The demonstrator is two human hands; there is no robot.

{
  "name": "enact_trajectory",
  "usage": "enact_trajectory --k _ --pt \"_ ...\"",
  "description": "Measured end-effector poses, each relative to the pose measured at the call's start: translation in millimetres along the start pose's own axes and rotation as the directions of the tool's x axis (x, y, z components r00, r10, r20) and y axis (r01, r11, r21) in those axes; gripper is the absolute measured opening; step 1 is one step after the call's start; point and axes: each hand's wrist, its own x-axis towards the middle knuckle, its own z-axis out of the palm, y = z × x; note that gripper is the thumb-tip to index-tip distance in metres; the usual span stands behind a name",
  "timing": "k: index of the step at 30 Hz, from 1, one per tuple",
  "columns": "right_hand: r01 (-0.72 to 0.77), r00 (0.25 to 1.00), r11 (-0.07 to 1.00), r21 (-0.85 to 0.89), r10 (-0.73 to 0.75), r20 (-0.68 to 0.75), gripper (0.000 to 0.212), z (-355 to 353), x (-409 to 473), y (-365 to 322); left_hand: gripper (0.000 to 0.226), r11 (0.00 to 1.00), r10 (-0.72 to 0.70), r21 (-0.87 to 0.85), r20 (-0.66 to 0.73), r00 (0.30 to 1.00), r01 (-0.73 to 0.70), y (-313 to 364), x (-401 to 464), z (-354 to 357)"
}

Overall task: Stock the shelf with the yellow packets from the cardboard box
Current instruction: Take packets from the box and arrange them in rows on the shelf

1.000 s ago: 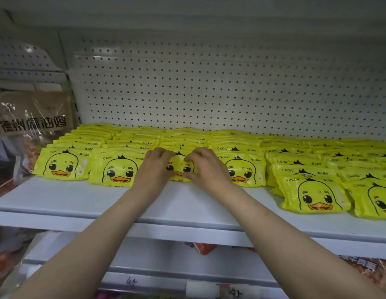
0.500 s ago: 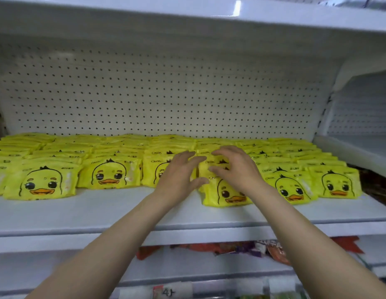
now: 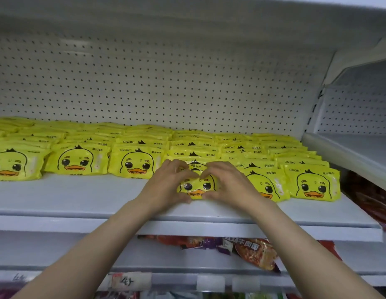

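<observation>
Midway along a white shelf (image 3: 80, 197), a person sets a yellow packet (image 3: 196, 186) into the front row of duck-faced stock, with the placing step of the restocking job apparently in hand. From the left, fronted packets (image 3: 76, 161) stand in overlapping rows that run back to the pegboard wall (image 3: 166, 83). The left hand (image 3: 164, 188) cups the held packet's left end, fingers curled over its top edge and thumb tucked under its lower corner. The packet itself sits at the shelf's front, between a neighbouring packet (image 3: 137, 162) on its left and another packet (image 3: 267, 186) on its right, its duck face turned outward. The right hand (image 3: 231, 186) mirrors the left, gripping the packet's right end with curled fingers, and the two hands nearly touch above the duck's eyes. Both forearms reach up and forward from the bottom of the view, converging on the packet. The cardboard box is out of sight. The next move likely calls for nudging the packet back into line with its row, then releasing it without disturbing those beside it. Below, red snack bags (image 3: 252, 251) lie on the lower shelf.
</observation>
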Motion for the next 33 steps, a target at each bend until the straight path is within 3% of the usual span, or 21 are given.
enact_trajectory --k 5,12,18,26,33 --pt "0.066 0.995 0.995 -0.081 -0.072 -0.069 0.049 4 9 3 0.067 0.999 -0.010 -0.032 -0.066 0.998 0.008 -8 2 9" --pt "0.031 0.979 0.996 -0.083 -0.047 -0.200 0.048 22 31 7 0.072 0.999 -0.006 -0.041 -0.071 0.997 0.003 -29 30 14" --pt "-0.010 0.981 0.992 -0.129 -0.015 -0.192 0.051 24 47 6 0.072 1.000 0.003 -0.027 -0.078 0.997 -0.005 -37 40 15" --pt "-0.038 0.997 0.993 -0.110 0.030 -0.075 0.062 16 33 8 0.069 0.999 0.049 0.005 -0.065 0.997 -0.049 -39 27 14" --pt "-0.100 0.988 0.982 -0.160 0.080 -0.129 0.060 17 51 5 0.075 0.997 0.059 0.062 -0.117 0.991 -0.052 -38 46 22"
